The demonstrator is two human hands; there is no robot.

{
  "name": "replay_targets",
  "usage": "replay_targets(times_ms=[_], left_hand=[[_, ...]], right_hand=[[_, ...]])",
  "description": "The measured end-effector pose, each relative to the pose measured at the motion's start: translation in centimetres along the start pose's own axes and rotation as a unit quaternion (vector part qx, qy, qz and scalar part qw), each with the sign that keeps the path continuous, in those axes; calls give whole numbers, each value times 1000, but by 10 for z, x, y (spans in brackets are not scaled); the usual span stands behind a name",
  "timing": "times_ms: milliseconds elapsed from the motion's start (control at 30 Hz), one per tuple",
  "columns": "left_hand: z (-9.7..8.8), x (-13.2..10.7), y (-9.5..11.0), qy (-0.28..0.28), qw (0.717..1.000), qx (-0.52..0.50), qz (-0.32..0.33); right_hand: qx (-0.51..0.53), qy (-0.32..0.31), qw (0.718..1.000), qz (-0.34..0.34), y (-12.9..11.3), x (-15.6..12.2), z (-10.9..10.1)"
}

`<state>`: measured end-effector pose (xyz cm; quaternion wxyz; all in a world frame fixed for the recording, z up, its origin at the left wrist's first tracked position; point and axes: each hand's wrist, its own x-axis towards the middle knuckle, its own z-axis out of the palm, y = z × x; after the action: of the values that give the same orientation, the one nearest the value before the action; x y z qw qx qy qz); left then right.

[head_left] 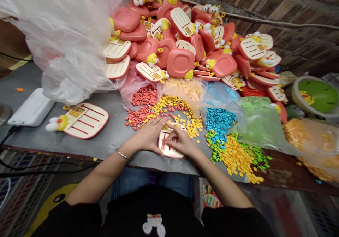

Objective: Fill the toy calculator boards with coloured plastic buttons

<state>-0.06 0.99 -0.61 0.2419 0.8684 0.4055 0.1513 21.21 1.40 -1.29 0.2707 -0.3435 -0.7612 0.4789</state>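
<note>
A cream toy board with red lines (169, 149) lies on the grey table (113, 138) just in front of me. My left hand (149, 135) rests flat on its left side, fingers stretched toward the red beads (137, 117). My right hand (180, 141) lies over the board's right part with fingers bent in a pinch on its surface; whatever it pinches is too small to make out. Loose yellow beads (190, 124) lie just beyond both hands.
A heap of pink and cream toy boards (190, 42) fills the back. One finished board (84, 120) lies at left, near a white box (30, 110) and a big plastic bag (66, 35). Blue beads (219, 118), green and orange beads (238, 157) lie at right.
</note>
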Motion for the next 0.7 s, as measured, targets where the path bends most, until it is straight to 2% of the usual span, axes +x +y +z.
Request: replay_targets(times_ms=[67, 133, 200, 233, 333, 400, 500, 600, 700], left_hand=[[0, 0, 0, -1, 1000, 0, 0], [0, 1, -1, -8, 1000, 5, 2], [0, 1, -1, -14, 1000, 10, 5], [0, 1, -1, -15, 1000, 11, 6], [1, 1, -2, -13, 1000, 13, 7], [2, 1, -3, -11, 1000, 14, 5], [2, 1, -4, -12, 1000, 13, -2], [1, 2, -4, -15, 1000, 9, 2], [1, 2, -4, -16, 1000, 9, 6]], right_hand=[[18, -17, 1000, 10, 1, 1, -13], [-25, 51, 998, 21, 3, 12, -28], [-128, 124, 984, 20, 7, 32, -39], [-189, 131, 973, 19, 9, 43, -42], [-329, 58, 942, 20, 15, 71, -43], [-338, 46, 940, 14, 16, 78, -41], [-252, 99, 962, -27, 10, 68, -46], [-168, 135, 975, -60, 1, 39, -60], [-174, 136, 974, -53, -1, 11, -69]])
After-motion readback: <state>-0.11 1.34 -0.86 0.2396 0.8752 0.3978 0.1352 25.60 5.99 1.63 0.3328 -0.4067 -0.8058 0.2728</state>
